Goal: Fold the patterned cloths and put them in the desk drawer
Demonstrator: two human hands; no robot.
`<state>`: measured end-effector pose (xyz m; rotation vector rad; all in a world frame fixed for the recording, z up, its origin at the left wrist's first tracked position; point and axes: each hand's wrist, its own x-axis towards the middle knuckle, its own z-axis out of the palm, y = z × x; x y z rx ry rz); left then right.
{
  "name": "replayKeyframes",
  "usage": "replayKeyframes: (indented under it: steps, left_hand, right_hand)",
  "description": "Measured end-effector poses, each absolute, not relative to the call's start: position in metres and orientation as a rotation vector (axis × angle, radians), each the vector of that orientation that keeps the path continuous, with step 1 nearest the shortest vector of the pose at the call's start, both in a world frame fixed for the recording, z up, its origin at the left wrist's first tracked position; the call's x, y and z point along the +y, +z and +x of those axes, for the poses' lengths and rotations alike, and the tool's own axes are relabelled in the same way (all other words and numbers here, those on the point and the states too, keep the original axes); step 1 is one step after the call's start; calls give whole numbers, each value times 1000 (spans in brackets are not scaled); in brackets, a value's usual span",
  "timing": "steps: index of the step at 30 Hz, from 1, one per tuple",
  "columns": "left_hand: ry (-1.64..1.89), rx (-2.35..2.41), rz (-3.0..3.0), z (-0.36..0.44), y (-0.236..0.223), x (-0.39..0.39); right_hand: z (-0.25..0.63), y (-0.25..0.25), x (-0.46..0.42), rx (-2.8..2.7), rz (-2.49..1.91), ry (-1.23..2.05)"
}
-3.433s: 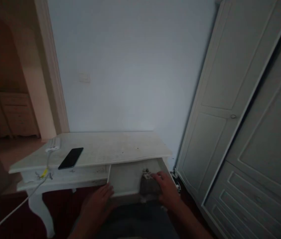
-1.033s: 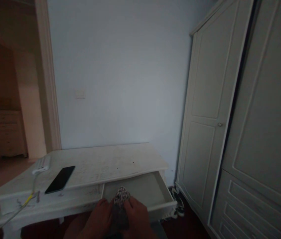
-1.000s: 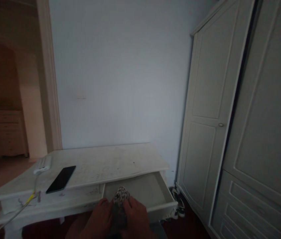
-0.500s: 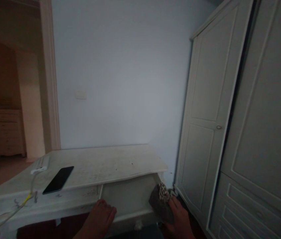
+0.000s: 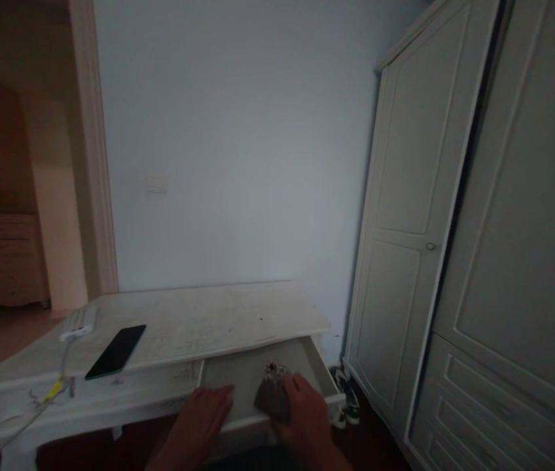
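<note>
In the head view, my right hand [image 5: 309, 412] is closed around a grey cloth [image 5: 273, 398] with a bunched, brown-and-white patterned top. The cloth is over the pulled-out drawer [image 5: 243, 374], near its front edge; whether it touches the drawer bottom I cannot tell. At the drawer's front left corner, my left hand [image 5: 203, 415] lies over the edge with its fingers stretched to the right and nothing seen in them. The drawer belongs to a worn white desk [image 5: 209, 314].
A dark phone [image 5: 116, 352] lies on the desk's left part, beside a white power strip [image 5: 78, 325] with a cable. Shoes [image 5: 349, 399] stand on the floor right of the drawer. A tall white wardrobe [image 5: 400, 261] fills the right side.
My right hand has carried the grey cloth leftward from the drawer's right side to over the drawer, uncovering its right wall and the shoes. My left hand's fingers have straightened.
</note>
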<state>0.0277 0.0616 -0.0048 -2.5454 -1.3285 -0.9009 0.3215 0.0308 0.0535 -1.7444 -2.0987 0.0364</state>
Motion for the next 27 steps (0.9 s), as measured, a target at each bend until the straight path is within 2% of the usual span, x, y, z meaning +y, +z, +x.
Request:
replayKeyframes:
  steps: [4,9,15,21,27]
  left_hand:
    - [-1078,-1719,-2530,27,-4,65]
    - [-1085,-1709,-2536,18,-8,64]
    - [-921,-1680,-2591,37,19,50]
    - [-783,-1564,-2583,43,23,49]
    - [-705,-1619,-2564,37,18,47]
  right_hand:
    - [244,48,35,-2295,-1434,143]
    - [213,24,48,-2378,-1249,113]
    - [303,20,55,-2519,-1205,30]
    - [420,37,43,-2276,-1647,33]
    - [425,46,35,-2081,-1768,22]
